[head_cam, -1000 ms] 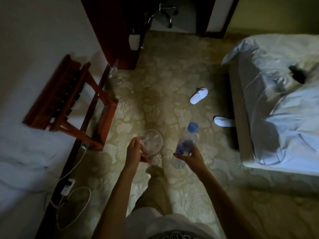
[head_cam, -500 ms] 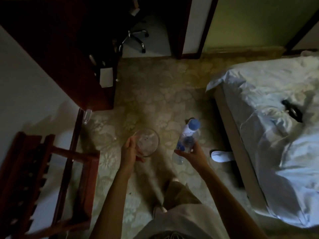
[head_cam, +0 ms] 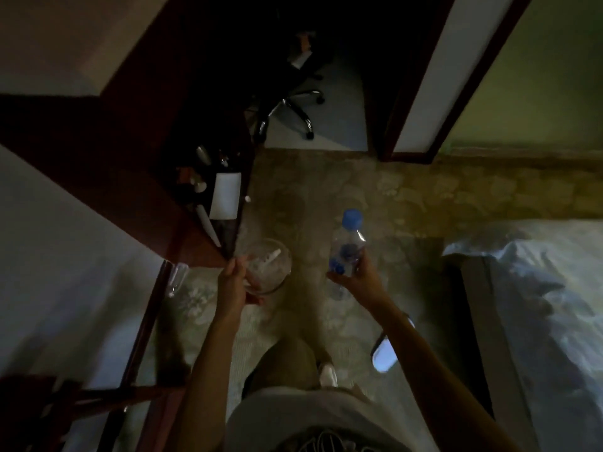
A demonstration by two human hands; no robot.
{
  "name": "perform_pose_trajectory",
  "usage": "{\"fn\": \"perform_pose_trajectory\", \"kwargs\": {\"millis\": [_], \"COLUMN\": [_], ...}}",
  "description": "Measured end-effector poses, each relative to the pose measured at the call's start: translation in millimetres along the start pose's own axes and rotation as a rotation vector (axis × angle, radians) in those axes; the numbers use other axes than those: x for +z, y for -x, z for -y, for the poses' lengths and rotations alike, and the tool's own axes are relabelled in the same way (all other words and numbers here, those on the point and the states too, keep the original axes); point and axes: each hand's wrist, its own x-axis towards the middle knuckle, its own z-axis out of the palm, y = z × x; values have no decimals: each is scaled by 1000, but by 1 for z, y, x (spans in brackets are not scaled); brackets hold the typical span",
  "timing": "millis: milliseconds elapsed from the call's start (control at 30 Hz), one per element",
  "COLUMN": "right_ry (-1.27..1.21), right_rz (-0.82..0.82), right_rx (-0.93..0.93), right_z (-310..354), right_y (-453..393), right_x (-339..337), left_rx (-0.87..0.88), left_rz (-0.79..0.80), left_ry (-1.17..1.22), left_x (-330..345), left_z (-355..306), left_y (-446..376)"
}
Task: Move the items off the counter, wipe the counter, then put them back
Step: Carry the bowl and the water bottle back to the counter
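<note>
My left hand (head_cam: 232, 282) grips a clear glass jar (head_cam: 269, 265) with white sachets inside, held at waist height. A clear plastic water bottle (head_cam: 348, 244) with a blue cap and blue label is upright in my right hand (head_cam: 354, 280). Both are carried over the patterned carpet (head_cam: 326, 197). Ahead on the left is the dark wooden counter (head_cam: 182, 177), dim, with a white card (head_cam: 225, 194) and a few small items on it. The jar is just short of the counter's near corner.
A bed with white sheets (head_cam: 538, 288) runs along the right. One white slipper (head_cam: 386, 352) lies beside it under my right arm. A wooden luggage rack (head_cam: 49, 406) sits at lower left. An office chair base (head_cam: 293, 106) stands in the doorway ahead.
I have walked forward towards the counter; the luggage rack slid to the lower left and the counter came closer. Both hands still hold the jar and bottle.
</note>
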Motion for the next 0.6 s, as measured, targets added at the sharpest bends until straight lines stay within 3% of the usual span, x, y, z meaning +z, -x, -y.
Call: {"fn": "perform_pose_trajectory", "kwargs": {"millis": [100,367,600], "right_ry": [-28,3,18], "right_rz": [29,-4,22], "right_rx": [-14,41,-166], "right_z": [29,98,270], "right_y": [-87,-306,-506], "right_x": [2,30,41], "left_rx": [28,-133,-10], "left_rz": [-8,-57,-74], "left_ry": [-4,73,116], "left_x": [16,76,88], "left_z": [-48,-157,-348], "left_y": [-61,-270,-407]}}
